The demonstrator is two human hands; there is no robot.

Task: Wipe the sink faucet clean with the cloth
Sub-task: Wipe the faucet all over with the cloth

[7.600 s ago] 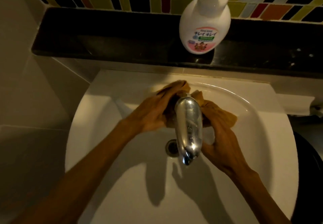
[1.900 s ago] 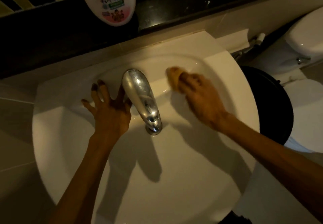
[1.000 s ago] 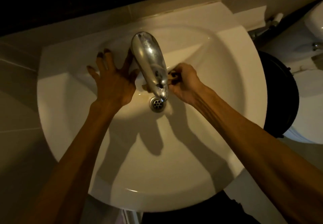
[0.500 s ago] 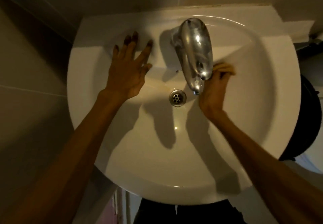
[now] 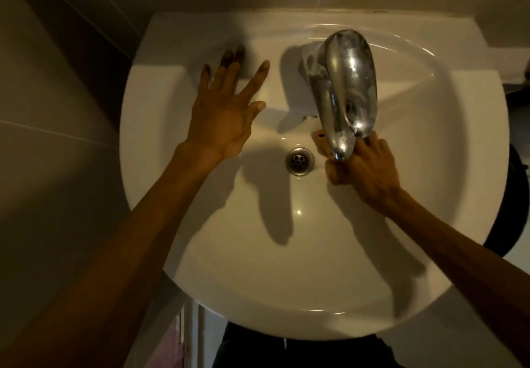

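**Operator:** With the view looking straight down into the white sink (image 5: 286, 296), where is each hand?

**Inspector:** Left hand (image 5: 222, 115): flat on the sink's back deck, left of the faucet (image 5: 348, 86). Fingers straight and spread, holding nothing. It is apart from the faucet. Right hand (image 5: 370, 166): inside the basin, at the spout tip, fingers curled.

**Operator:** Location of the cloth?

**Inspector:** The cloth (image 5: 321, 141) is a tan piece, mostly hidden. One part shows just left of the spout tip, below the faucet's underside. Another part seems to bunch under the right palm. The right hand's fingers are curled round it and hold it at the spout end. Whether the cloth touches the metal cannot be told; the spout covers that spot.

**Operator:** Condition of the faucet?

**Inspector:** Chrome, single lever, standing at the rear of the sink, right of centre. Its spout reaches forward over the basin. Dull streaks and spots show on the upper surface.

**Operator:** Other items?

**Inspector:** The drain (image 5: 299, 161) lies at the basin floor, between the two wrists, just left of the spout tip. Pale wall tiles (image 5: 57, 109) flank the sink on the left.
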